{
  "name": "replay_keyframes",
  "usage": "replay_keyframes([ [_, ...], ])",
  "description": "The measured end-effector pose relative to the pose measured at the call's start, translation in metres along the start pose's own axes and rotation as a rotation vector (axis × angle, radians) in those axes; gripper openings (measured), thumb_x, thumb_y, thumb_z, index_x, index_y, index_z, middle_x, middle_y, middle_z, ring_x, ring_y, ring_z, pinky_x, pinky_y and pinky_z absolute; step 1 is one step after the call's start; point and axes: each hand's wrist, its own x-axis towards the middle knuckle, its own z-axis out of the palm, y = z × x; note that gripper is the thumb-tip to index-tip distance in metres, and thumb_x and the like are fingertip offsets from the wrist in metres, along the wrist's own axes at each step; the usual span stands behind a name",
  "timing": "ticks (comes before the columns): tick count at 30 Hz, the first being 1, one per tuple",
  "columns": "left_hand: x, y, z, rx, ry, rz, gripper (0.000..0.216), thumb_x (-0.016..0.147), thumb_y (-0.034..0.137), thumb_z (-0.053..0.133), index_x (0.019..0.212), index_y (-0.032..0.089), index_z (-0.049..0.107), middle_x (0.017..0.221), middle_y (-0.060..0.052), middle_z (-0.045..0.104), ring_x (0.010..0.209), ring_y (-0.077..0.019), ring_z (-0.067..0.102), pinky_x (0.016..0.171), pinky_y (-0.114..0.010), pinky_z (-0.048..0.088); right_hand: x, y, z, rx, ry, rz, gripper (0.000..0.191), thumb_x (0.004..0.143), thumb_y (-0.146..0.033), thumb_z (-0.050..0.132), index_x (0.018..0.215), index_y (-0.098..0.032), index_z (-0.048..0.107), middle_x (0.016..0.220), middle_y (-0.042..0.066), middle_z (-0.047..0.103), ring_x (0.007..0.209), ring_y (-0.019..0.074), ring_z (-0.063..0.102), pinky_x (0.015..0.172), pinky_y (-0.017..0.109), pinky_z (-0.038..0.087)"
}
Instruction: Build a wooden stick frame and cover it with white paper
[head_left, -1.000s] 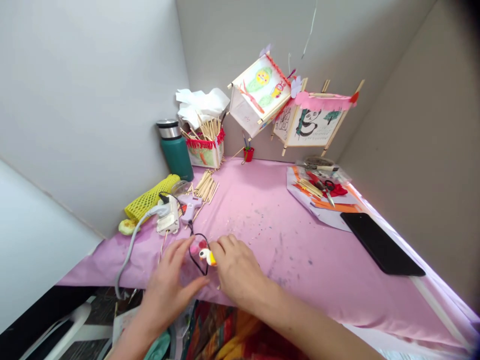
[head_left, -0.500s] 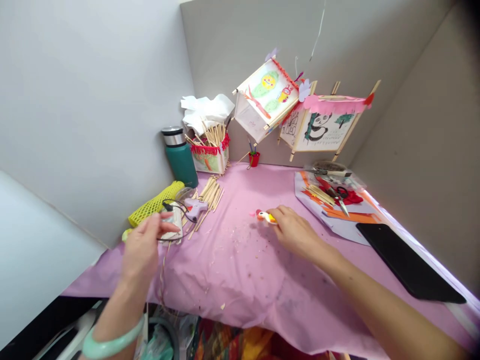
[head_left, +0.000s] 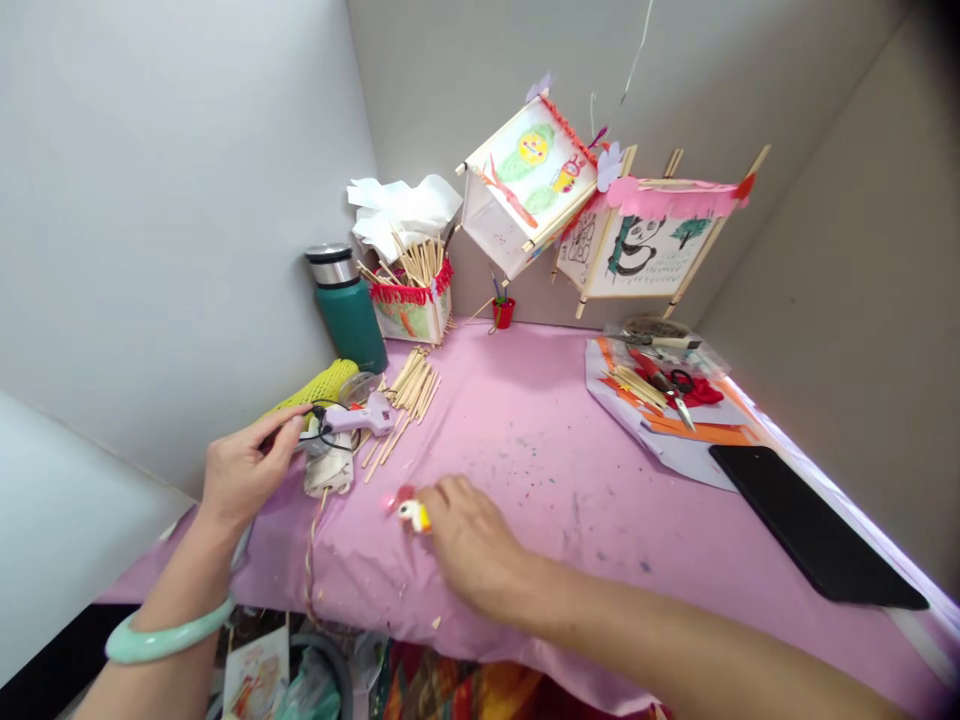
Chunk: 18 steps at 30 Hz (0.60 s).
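Here's how our desk looks right now. Our left hand is out at the left side, and its grip is closed on the black cord right behind the pale purple glue gun. We reckon pinching it there keeps the loop from dragging over the cloth. The gun itself lies on its side, nozzle toward the loose sticks, partly over a white power strip.

Our right hand is low near the front edge, fingers curled onto the yellow end of a little figure that rests on the pink cloth. It looks like a closed fingertip pinch, which makes sense for something that small. There are a couple of pink bits touching it on the far side, and we can't tell if they're part of it or separate.

Other stuff that's hard to read:
- The palm hides whatever is under the figure's near end.
- The cord's plug end is lost behind the strip.
- The yellow mesh sleeve is half covered by the gun and our fingers.
- The black slab on the right could be a phone or a tablet.
- The scissors sit in a paper pile that's too jumbled to sort out.
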Motion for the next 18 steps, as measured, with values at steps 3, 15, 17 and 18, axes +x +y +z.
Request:
replay_keyframes([
  [3,-0.002,-0.005,-0.004,-0.022,-0.011,0.011,0.037,0.087,0.044,0.051,0.11,0.021,0.068,0.087,0.003,0.073,0.066,-0.0139,0.062,0.058,-0.022,0.045,0.023,0.003,-0.005,0.006,0.042,-0.001,0.024,0.09,-0.015,0.046,0.113,-0.019,0.054,0.106,0.007,0.055,0.096,0.0201,0.048,0.082,0.031,0.04],
  [15,-0.002,-0.014,-0.014,-0.041,-0.126,0.2,0.034,0.086,0.044,0.053,0.11,0.025,0.068,0.106,0.0,0.072,0.091,-0.0209,0.068,0.081,-0.029,0.052,0.022,-0.032,0.016,-0.001,0.004,-0.174,0.022,0.091,-0.017,0.045,0.112,-0.019,0.053,0.104,0.007,0.055,0.095,0.0208,0.047,0.082,0.032,0.04],
  [17,-0.003,-0.012,-0.015,-0.04,-0.128,0.213,0.034,0.087,0.043,0.052,0.11,0.024,0.068,0.107,-0.001,0.072,0.093,-0.0206,0.068,0.083,-0.028,0.051,0.029,-0.026,0.012,-0.043,0.031,-0.033,0.024,0.091,-0.013,0.042,0.113,-0.016,0.053,0.106,0.011,0.055,0.098,0.0225,0.046,0.083,0.035,0.04],
  [18,-0.003,-0.011,-0.016,-0.046,-0.125,0.227,0.034,0.087,0.043,0.052,0.111,0.024,0.068,0.107,-0.002,0.072,0.093,-0.0202,0.068,0.084,-0.028,0.05,0.032,-0.025,0.011,-0.059,0.036,0.033,0.025,0.091,-0.011,0.04,0.112,-0.013,0.053,0.106,0.013,0.055,0.098,0.0236,0.046,0.083,0.036,0.04],
])
